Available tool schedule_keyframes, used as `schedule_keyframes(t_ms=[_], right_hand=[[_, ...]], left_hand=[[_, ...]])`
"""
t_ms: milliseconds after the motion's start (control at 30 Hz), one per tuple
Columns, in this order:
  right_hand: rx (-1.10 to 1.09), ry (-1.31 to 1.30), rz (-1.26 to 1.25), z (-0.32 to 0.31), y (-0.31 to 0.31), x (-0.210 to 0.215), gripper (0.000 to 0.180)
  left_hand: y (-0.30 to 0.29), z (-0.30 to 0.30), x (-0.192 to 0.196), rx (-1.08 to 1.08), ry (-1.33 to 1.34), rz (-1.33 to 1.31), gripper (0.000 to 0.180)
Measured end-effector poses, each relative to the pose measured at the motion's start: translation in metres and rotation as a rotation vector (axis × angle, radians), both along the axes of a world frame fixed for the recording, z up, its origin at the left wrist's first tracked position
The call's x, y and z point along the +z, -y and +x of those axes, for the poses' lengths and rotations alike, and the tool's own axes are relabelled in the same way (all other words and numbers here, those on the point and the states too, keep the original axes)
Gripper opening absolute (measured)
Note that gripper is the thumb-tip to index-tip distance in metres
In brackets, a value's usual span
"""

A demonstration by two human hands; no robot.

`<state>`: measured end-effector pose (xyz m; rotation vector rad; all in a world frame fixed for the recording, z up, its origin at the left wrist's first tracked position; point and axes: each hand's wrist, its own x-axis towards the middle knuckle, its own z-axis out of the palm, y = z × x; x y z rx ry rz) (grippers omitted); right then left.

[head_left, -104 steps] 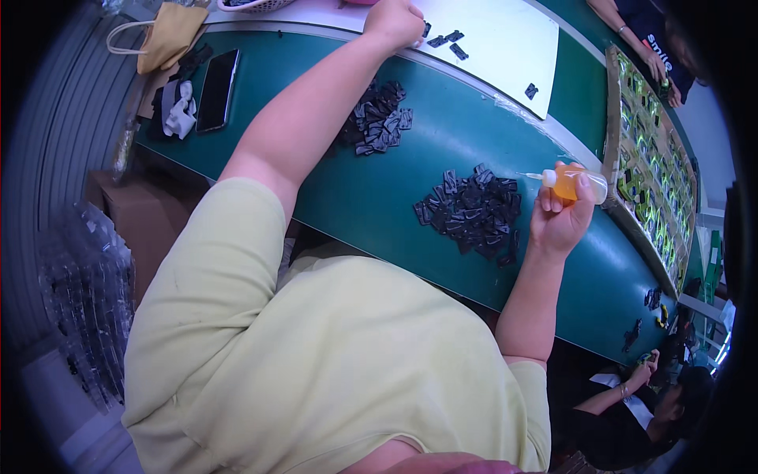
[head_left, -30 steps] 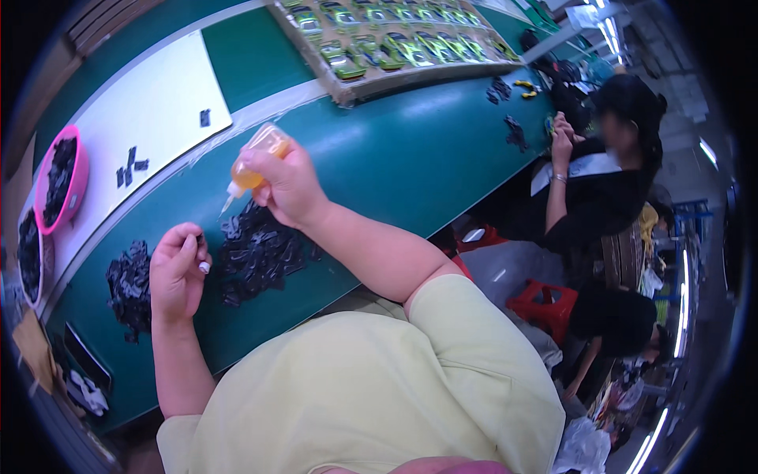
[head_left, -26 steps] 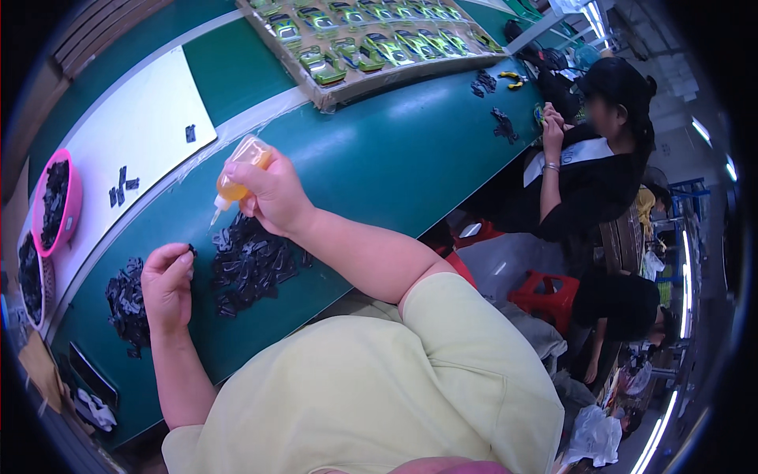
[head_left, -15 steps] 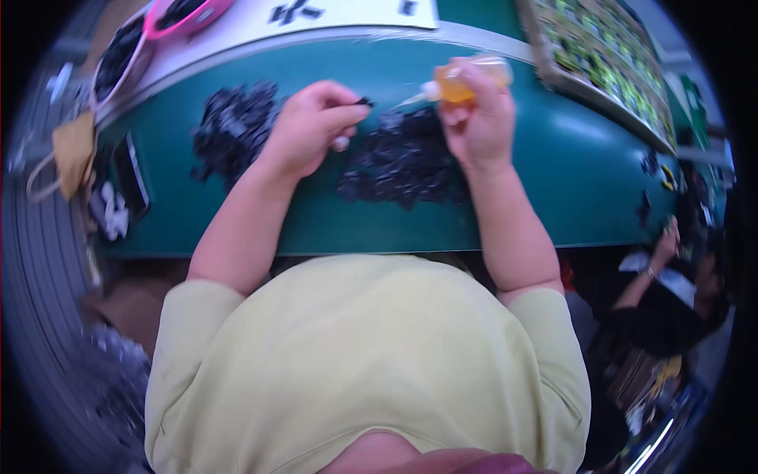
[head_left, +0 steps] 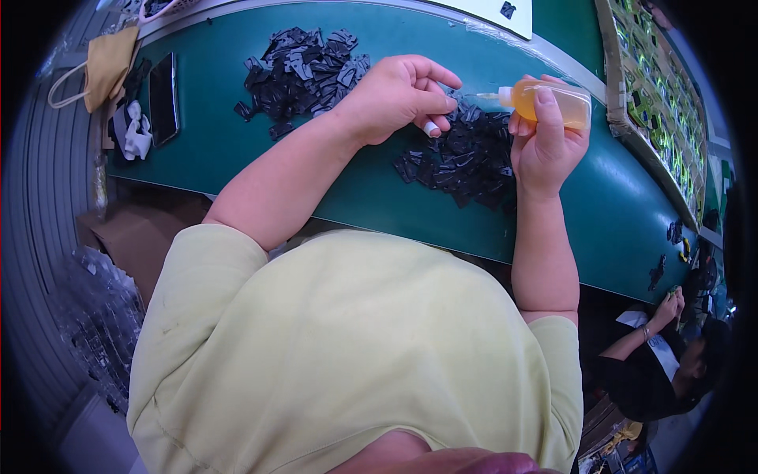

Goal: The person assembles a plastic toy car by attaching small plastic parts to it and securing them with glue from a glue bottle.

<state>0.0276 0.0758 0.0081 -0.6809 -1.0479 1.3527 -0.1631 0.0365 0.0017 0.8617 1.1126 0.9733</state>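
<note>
translucent plastic squeeze bottle (head_left: 553,103) of amber liquid, glossy; matt black plastic clips (head_left: 466,158); smooth matt green tabletop (head_left: 260,170); glossy black phone (head_left: 163,98); tan cloth mask (head_left: 106,63).
</note>
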Motion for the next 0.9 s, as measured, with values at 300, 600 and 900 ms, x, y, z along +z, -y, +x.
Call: schedule_keyframes(t_ms=[300,600,900], right_hand=[[-0.003,0.114,0.087,-0.0028,0.0009,0.0005,0.019],[0.006,0.148,0.092,-0.0048,0.0005,-0.0016,0.018],[-0.004,0.164,0.084,-0.0047,-0.0001,-0.0020,0.019]], left_hand=[[-0.0004,0.0016,0.0023,-0.022,-0.064,-0.003,0.026],[-0.0002,0.0014,0.0027,-0.031,-0.069,-0.004,0.027],[-0.0003,0.0019,0.0023,-0.030,-0.047,0.004,0.026]])
